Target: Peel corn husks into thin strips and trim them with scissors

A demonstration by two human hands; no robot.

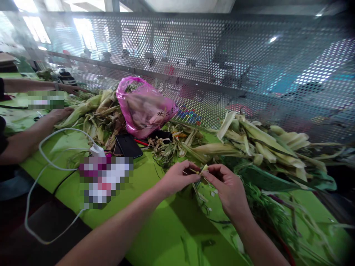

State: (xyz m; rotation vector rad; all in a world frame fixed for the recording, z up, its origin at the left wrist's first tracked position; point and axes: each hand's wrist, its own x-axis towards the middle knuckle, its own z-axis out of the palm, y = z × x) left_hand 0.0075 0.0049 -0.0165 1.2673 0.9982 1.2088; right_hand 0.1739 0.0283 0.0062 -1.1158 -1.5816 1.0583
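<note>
My left hand (179, 178) and my right hand (229, 190) meet over the green table (155, 221), fingertips almost touching. Pinched between them is a small pale yellow strip, apparently corn husk (205, 168); a thin stalk-like end reaches into my left fingers. Most of the strip is hidden by the fingers. Just beyond my hands lie dry corn husks (219, 149), and a larger husk pile (266, 144) rises behind my right hand. Thin scraps (203, 201) are scattered below the fingertips.
A pink plastic bag (146, 107) stands behind a dark phone (128, 145). White cables (41, 147) run from a charger (97, 150) at left. Another person's arms (33, 129) reach toward husks (85, 109). Green fibres (269, 210) lie right; a perforated metal screen (194, 48) closes the back.
</note>
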